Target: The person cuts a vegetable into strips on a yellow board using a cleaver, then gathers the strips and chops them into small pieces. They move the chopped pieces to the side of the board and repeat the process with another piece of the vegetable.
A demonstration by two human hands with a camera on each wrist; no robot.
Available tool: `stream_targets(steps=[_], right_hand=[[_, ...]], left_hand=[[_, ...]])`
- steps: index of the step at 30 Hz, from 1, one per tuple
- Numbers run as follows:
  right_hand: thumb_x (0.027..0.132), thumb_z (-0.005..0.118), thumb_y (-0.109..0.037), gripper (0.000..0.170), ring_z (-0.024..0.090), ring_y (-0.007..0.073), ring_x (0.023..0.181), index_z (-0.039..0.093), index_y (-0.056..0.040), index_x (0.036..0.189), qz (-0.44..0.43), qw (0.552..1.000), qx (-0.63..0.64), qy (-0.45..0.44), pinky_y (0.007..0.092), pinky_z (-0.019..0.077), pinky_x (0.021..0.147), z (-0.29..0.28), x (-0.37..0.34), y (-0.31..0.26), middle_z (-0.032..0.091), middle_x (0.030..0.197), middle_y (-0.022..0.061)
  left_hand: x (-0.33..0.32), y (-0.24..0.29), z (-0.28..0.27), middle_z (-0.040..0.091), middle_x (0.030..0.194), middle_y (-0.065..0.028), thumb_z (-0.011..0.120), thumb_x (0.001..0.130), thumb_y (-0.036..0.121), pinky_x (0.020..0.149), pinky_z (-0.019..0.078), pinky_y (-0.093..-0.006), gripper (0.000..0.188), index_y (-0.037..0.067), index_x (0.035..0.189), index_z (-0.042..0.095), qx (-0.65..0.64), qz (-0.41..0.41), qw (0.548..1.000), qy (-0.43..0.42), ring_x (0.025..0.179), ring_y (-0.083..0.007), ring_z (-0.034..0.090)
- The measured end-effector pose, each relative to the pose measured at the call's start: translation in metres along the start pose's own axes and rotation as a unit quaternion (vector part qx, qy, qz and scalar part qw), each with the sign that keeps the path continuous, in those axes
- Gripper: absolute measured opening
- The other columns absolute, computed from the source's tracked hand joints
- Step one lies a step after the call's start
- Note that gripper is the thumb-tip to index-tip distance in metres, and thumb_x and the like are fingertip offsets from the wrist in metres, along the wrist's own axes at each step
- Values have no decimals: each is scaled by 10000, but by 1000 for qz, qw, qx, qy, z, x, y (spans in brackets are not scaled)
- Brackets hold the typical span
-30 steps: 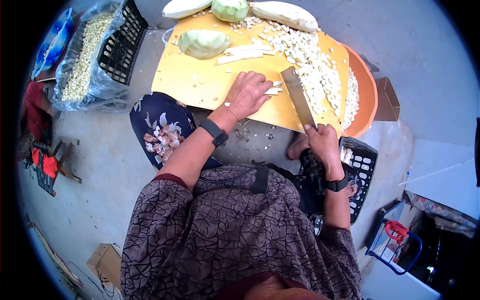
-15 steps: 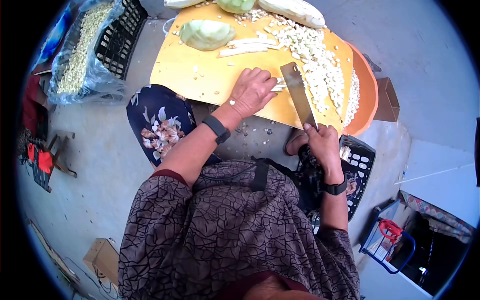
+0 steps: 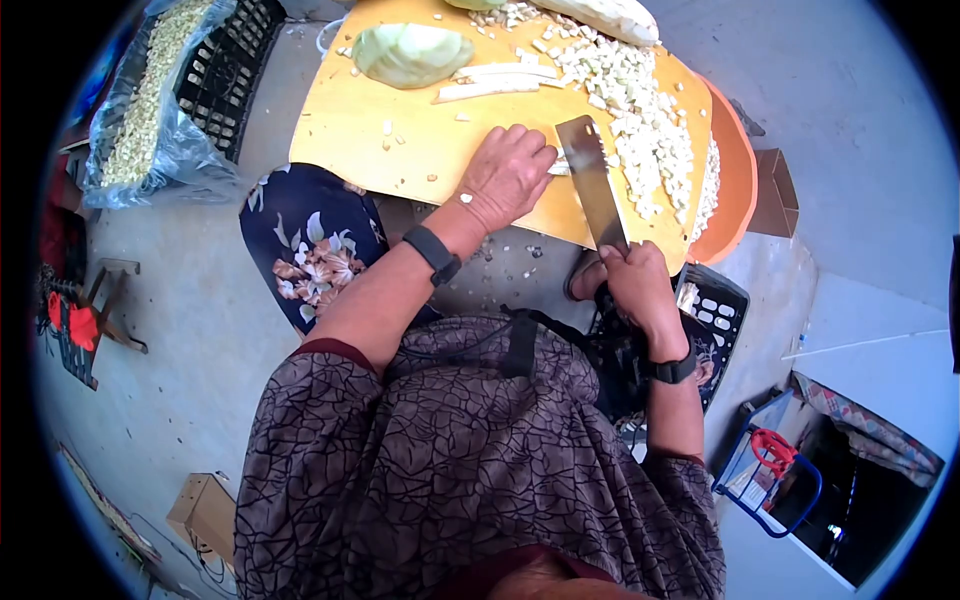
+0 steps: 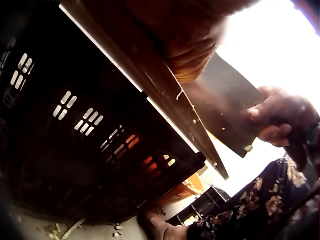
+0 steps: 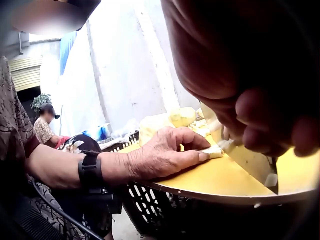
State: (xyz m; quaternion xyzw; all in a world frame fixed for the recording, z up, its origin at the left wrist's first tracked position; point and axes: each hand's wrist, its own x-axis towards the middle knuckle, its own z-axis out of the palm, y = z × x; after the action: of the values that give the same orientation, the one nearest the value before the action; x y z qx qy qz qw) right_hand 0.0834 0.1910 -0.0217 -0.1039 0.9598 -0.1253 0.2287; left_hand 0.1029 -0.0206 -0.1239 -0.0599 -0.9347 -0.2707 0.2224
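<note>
The right hand [image 3: 641, 287] grips the handle end of a broad cleaver [image 3: 592, 185], whose blade stands on the yellow board [image 3: 400, 150]. Left of the blade, the left hand [image 3: 507, 176] pinches pale strips [image 5: 215, 151] between thumb and curled fingers, seen in the right wrist view. Diced pale pieces [image 3: 640, 130] lie heaped to the right of the blade. Two longer strips [image 3: 490, 90] lie farther back, beside a pale green peeled chunk [image 3: 410, 55]. In the left wrist view the cleaver [image 4: 220, 107] shows beyond the board's edge.
An orange basin [image 3: 738, 190] with diced pieces stands under the board's right side. Black crates stand below the board [image 3: 722, 300] and at the back left [image 3: 232, 75], beside a plastic bag of diced pieces [image 3: 150, 110]. A person [image 5: 46, 125] sits in the background.
The cleaver has shifted slightly left, closer to the left hand's fingers, and less of the held strips shows. The head view has moved, so the board sits higher in it.
</note>
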Motion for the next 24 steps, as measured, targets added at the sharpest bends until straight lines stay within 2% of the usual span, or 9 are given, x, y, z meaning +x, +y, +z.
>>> stream_targets(steps=[7,10,13,16,24], right_hand=[[900,627,-242,371,647,457,804,665,102,767,45,998,40,3,464,519,750,14,27,5,645,819,321],[907,625,-256,392,658,428,743,663,102,753,11,999,31,41,446,524,724,11,21,2,647,736,292],[912,629,-283,417,660,396,672,667,93,736,60,995,81,4,437,522,687,-7,6,-16,631,631,251],[923,622,-290,425,654,379,625,671,80,720,28,997,68,17,434,519,665,-4,-1,-10,610,562,218],[911,633,-262,374,655,434,726,683,81,770,-6,1000,1,0,458,518,706,-4,-5,-17,640,713,285]], left_hand=[[0,-1,-4,572,952,-65,723,772,167,832,432,-372,288,83,1038,651,-31,-8,999,-1,942,-249,555],[-3,2,-17,575,975,-76,727,771,170,848,434,-378,309,84,1058,650,-34,-22,999,5,965,-260,554],[-6,-1,-18,568,980,-87,727,768,159,858,435,-387,307,82,1054,646,-36,-44,998,-3,968,-272,548],[-6,-2,-13,554,960,-92,725,765,142,863,437,-394,289,73,1032,640,-39,-43,998,-15,951,-281,542],[-8,-2,-5,531,923,-107,708,762,106,862,443,-400,251,48,992,626,-54,-24,998,8,921,-296,534]])
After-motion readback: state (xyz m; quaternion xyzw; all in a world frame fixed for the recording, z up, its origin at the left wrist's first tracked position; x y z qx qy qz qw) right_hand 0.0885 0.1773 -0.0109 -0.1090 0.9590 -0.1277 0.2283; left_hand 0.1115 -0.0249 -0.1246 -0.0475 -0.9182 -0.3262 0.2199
